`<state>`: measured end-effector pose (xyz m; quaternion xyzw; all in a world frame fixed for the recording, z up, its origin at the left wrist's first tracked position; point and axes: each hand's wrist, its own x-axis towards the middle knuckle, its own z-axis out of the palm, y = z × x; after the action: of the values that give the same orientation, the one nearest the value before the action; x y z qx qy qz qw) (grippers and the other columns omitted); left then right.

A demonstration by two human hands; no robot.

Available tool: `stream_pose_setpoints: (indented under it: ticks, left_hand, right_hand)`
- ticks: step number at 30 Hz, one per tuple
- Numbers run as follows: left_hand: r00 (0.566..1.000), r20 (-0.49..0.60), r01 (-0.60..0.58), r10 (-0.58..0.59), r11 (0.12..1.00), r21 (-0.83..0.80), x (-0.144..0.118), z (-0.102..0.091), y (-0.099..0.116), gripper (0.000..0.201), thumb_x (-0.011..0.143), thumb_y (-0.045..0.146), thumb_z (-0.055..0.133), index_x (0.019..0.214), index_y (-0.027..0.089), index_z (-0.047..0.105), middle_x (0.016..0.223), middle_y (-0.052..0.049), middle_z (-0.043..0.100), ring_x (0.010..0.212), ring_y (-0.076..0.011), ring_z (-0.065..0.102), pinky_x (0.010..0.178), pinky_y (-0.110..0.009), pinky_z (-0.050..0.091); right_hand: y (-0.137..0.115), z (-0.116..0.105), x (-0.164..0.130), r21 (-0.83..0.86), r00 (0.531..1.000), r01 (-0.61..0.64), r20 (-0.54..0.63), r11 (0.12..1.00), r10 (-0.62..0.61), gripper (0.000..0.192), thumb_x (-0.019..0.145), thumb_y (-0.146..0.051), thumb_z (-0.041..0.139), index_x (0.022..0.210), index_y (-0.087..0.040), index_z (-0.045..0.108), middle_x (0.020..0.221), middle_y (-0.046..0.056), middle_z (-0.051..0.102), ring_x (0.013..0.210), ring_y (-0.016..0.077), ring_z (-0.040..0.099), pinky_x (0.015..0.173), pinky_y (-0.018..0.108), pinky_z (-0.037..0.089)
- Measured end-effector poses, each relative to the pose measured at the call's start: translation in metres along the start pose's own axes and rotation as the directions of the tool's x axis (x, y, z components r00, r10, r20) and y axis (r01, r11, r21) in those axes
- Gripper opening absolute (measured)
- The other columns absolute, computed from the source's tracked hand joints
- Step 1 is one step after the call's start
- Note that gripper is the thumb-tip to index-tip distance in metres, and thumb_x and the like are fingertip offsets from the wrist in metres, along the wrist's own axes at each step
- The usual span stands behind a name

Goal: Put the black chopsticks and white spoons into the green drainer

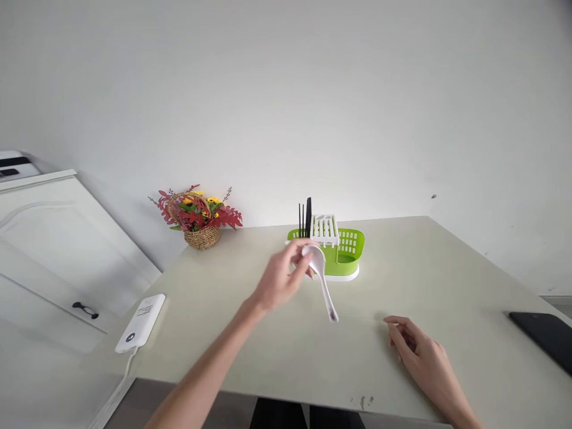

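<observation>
My left hand (282,272) pinches a white soup spoon (325,287) by its bowl, and the handle slants down to the right above the table. Just behind it stands a green cutlery holder (351,267) with a white slotted rack (325,229) on top and a white base. Several black chopsticks (307,217) stand upright in the holder's left part. My left hand hides some of the holder's front left. On the table to the right rests my right hand (417,351), its fingers loosely curled and the thumb near the index finger; nothing shows in it.
A wicker basket (202,238) of red and yellow flowers stands at the table's back left. Near the left edge lies a white device (141,323) with a cable. A black phone-like slab (543,335) lies at the right edge. A white cabinet (49,250) adjoins the left side.
</observation>
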<state>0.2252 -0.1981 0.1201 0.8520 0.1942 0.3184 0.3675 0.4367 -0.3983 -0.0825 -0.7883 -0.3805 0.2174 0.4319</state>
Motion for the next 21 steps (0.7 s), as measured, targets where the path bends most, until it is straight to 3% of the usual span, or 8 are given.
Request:
stream_pose_setpoints:
  ticks: [2, 4, 8, 11, 15, 21]
  left_hand:
    - [0.983, -0.140, -0.119, 0.120, 0.993, 0.013, 0.012, -0.024, 0.003, 0.029, 0.103, 0.043, 0.055, 0.122, 0.021, 0.058, 0.104, -0.006, 0.074, 0.079, -0.0169, 0.074, 0.081, -0.031, 0.062]
    - [0.936, -0.282, -0.205, 0.212, 0.977, 0.054, 0.025, -0.045, -0.002, 0.028, 0.102, 0.042, 0.058, 0.121, 0.021, 0.056, 0.110, -0.008, 0.073, 0.081, -0.0161, 0.074, 0.085, -0.034, 0.063]
    - [0.854, -0.444, -0.250, 0.270, 0.963, 0.106, 0.052, -0.071, -0.031, 0.029, 0.101, 0.041, 0.059, 0.120, 0.022, 0.052, 0.110, -0.007, 0.073, 0.083, -0.0150, 0.075, 0.084, -0.033, 0.064]
    - [0.859, -0.445, -0.223, 0.253, 0.967, 0.121, 0.066, -0.076, -0.061, 0.028, 0.099, 0.040, 0.060, 0.120, 0.022, 0.053, 0.108, -0.005, 0.073, 0.079, -0.0148, 0.076, 0.083, -0.033, 0.065]
    - [0.906, -0.380, -0.169, 0.188, 0.982, 0.081, 0.073, -0.070, -0.097, 0.023, 0.099, 0.038, 0.059, 0.114, 0.021, 0.058, 0.105, -0.005, 0.073, 0.081, -0.0160, 0.077, 0.084, -0.033, 0.065]
    - [0.963, -0.242, -0.118, 0.117, 0.993, 0.010, 0.072, -0.055, -0.126, 0.014, 0.098, 0.029, 0.056, 0.108, 0.020, 0.058, 0.107, -0.006, 0.073, 0.089, -0.0176, 0.077, 0.090, -0.034, 0.061]
  right_hand:
    - [0.000, 0.000, 0.000, 0.000, 1.000, -0.002, 0.005, 1.000, 0.002, 0.045, 0.093, -0.064, 0.043, 0.113, -0.029, 0.064, 0.073, -0.002, 0.066, 0.064, 0.0186, 0.061, 0.066, 0.028, 0.046]
    - [-0.001, 0.000, 0.000, -0.002, 1.000, 0.001, 0.001, 1.000, -0.001, 0.045, 0.093, -0.063, 0.043, 0.113, -0.029, 0.064, 0.073, -0.002, 0.066, 0.064, 0.0184, 0.060, 0.067, 0.028, 0.046]
    - [-0.003, 0.000, 0.000, -0.004, 1.000, -0.001, -0.002, 1.000, 0.001, 0.045, 0.092, -0.062, 0.044, 0.113, -0.029, 0.064, 0.073, -0.002, 0.067, 0.064, 0.0179, 0.061, 0.066, 0.027, 0.046]
    - [-0.006, -0.001, 0.000, -0.007, 1.000, -0.007, 0.001, 1.000, 0.007, 0.046, 0.092, -0.063, 0.043, 0.113, -0.028, 0.065, 0.074, -0.001, 0.068, 0.065, 0.0184, 0.062, 0.065, 0.027, 0.046]
    - [-0.009, -0.002, 0.000, -0.005, 1.000, -0.005, 0.003, 1.000, 0.005, 0.046, 0.093, -0.062, 0.042, 0.113, -0.027, 0.065, 0.075, -0.001, 0.068, 0.066, 0.0187, 0.063, 0.066, 0.028, 0.046]
    - [-0.008, -0.002, -0.001, -0.011, 1.000, -0.003, -0.006, 1.000, 0.003, 0.045, 0.092, -0.061, 0.043, 0.110, -0.027, 0.066, 0.073, -0.001, 0.068, 0.065, 0.0187, 0.063, 0.066, 0.028, 0.047]
